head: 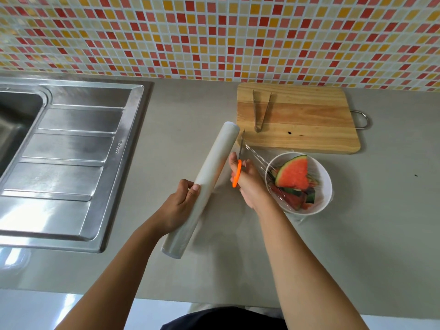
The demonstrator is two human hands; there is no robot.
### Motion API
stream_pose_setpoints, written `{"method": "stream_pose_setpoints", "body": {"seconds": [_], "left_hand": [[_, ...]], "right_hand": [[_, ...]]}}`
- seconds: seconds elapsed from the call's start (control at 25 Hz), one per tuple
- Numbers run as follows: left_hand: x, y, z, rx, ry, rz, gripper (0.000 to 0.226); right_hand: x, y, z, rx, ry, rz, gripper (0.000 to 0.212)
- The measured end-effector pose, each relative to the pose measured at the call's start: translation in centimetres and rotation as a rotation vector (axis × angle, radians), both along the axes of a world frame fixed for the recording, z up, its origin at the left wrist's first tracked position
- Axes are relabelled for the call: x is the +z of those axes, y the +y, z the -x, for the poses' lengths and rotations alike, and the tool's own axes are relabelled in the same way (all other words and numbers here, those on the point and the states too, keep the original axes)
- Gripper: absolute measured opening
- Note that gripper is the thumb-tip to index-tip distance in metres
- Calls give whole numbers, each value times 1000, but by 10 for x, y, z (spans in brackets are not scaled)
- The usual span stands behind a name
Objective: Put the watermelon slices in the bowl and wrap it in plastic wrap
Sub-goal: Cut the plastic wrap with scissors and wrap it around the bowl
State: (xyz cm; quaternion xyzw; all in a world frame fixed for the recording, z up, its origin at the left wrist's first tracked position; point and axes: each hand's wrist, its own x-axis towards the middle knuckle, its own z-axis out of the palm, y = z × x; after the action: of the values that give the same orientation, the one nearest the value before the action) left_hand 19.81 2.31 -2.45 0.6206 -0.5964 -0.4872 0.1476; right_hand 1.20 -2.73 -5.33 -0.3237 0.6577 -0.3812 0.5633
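Observation:
A white bowl (323, 184) on the grey counter holds several watermelon slices (294, 173), with clear plastic wrap (256, 158) stretched over it and bunched toward the roll. My left hand (181, 206) grips the long white plastic wrap roll (212, 175), held slanted above the counter to the left of the bowl. My right hand (248, 184) holds orange-handled scissors (238, 172), blades pointing away from me between the roll and the bowl, right at the stretched film.
A wooden cutting board (309, 129) with metal tongs (260, 110) lies behind the bowl. A steel sink with a drainboard (71, 151) fills the left. A tiled wall runs along the back. The counter's front edge is near my body.

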Motion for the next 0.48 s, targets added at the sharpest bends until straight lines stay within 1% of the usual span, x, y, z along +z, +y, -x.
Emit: {"method": "stream_pose_setpoints", "body": {"seconds": [0.12, 0.24, 0.36, 0.4, 0.48], "left_hand": [[-1, 0, -4, -11, -9, -4, 31], [-2, 2, -7, -21, -9, -8, 38], [-3, 2, -7, -22, -7, -9, 33], [-3, 2, -7, -20, -5, -7, 31], [-2, 1, -7, 6, 19, 3, 30]], "right_hand": [[4, -6, -1, 4, -24, -5, 67], [7, -13, 0, -6, -5, -9, 72], [6, -16, -1, -4, 36, -11, 75], [6, -16, -2, -6, 48, -7, 73], [5, -14, -1, -24, 50, -3, 60]]}}
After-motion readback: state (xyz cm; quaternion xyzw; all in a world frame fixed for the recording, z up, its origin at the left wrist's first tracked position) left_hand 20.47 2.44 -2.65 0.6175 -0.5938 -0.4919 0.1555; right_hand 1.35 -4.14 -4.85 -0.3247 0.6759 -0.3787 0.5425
